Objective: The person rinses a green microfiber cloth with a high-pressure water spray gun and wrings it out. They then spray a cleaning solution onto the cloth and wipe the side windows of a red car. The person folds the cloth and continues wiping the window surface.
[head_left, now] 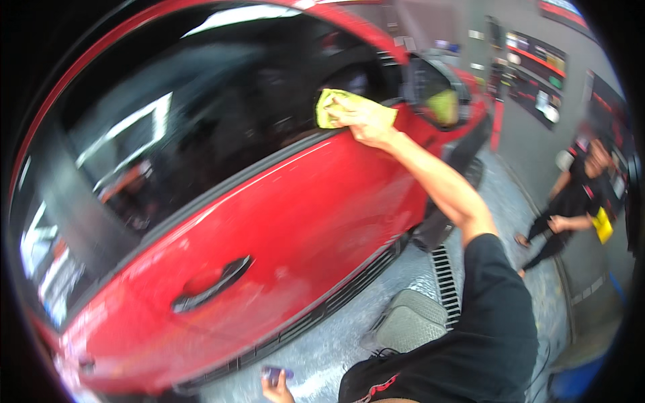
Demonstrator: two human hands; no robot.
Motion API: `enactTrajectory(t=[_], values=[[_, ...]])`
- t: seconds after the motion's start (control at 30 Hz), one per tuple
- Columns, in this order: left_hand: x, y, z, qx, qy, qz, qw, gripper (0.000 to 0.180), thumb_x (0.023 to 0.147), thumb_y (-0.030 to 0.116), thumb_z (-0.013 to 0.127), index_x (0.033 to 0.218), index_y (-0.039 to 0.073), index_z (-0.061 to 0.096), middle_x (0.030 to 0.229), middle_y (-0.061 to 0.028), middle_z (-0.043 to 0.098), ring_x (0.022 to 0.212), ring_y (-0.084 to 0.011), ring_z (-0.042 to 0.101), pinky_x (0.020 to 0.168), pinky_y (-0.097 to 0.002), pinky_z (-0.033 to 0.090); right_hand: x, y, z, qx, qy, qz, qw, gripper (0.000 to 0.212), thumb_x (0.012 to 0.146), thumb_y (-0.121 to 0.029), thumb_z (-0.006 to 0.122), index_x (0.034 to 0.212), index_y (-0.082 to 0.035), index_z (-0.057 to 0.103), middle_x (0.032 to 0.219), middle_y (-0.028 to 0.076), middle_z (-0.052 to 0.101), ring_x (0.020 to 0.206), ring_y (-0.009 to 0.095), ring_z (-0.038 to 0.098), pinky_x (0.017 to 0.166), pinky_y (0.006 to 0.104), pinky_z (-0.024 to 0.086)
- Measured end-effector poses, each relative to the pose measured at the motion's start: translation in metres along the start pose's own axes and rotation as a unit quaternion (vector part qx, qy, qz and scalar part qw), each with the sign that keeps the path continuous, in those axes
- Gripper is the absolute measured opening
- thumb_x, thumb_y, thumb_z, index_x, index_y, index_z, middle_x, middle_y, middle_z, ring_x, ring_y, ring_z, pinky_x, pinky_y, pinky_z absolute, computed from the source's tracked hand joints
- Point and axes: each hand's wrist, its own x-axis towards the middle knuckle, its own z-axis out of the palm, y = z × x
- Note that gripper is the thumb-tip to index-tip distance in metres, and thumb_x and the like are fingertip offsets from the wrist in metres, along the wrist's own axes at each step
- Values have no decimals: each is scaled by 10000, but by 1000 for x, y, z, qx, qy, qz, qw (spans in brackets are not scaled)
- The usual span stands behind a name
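A red car door (302, 215) fills much of the head view, its dark window (255, 87) above. With my right arm stretched out, my right hand (369, 124) presses a yellow-green cloth (329, 111) against the lower window edge, near the side mirror (437, 94). The fingers lie over the cloth. Low in the view, my left hand (277, 391) is closed round a small dark purple object (275, 374), blurred, perhaps a bottle. It is held apart from the door's lower part. The black door handle (212, 285) lies between the two hands.
A grey textured step or box (411, 321) stands on the wet-looking floor beside a drain grate (445, 282). At the right, another person (581, 195) in dark clothes has a yellow cloth (603, 225) at hand. Wall shelves (535, 54) hold small items.
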Motion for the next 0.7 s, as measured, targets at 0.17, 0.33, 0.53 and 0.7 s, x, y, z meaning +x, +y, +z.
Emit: enactTrajectory(t=[0.17, 0.33, 0.53, 0.7], values=[[-7, -8, -13, -3, 5, -38, 999, 335, 761, -42, 847, 1061, -16, 699, 1034, -65, 656, 916, -169, 678, 774, -324, 580, 107, -146, 62, 67, -75, -189, 977, 360, 796, 75, 573, 1078, -44, 761, 1489, 16, 597, 1535, 286, 340, 1259, 467, 316], [-16, -26, -48, -5, 46, -50, 998, 327, 741, -17, 875, 1017, 1, 699, 1019, -53, 639, 902, -169, 677, 757, -305, 580, 196, -293, 144, 96, -46, -268, 958, 355, 881, 9, 559, 1186, -46, 733, 1575, 25, 506, 1547, 269, 318, 1283, 521, 237], [-39, -15, -104, 63, 114, -46, 990, 329, 747, 1, 865, 1036, -14, 708, 1009, -48, 684, 895, -169, 692, 789, -337, 590, 296, -328, 165, 116, -6, -374, 920, 333, 853, -57, 636, 1159, -141, 735, 1476, 50, 600, 1450, 292, 463, 1226, 535, 332], [-40, -25, -128, 7, 155, -64, 986, 305, 747, -5, 857, 1015, -14, 712, 1006, -57, 661, 911, -177, 679, 758, -329, 581, 439, -305, 113, 66, 27, -127, 989, 417, 968, -177, 532, 1370, -106, 615, 1494, 111, 558, 1424, 353, 465, 1190, 550, 346]])
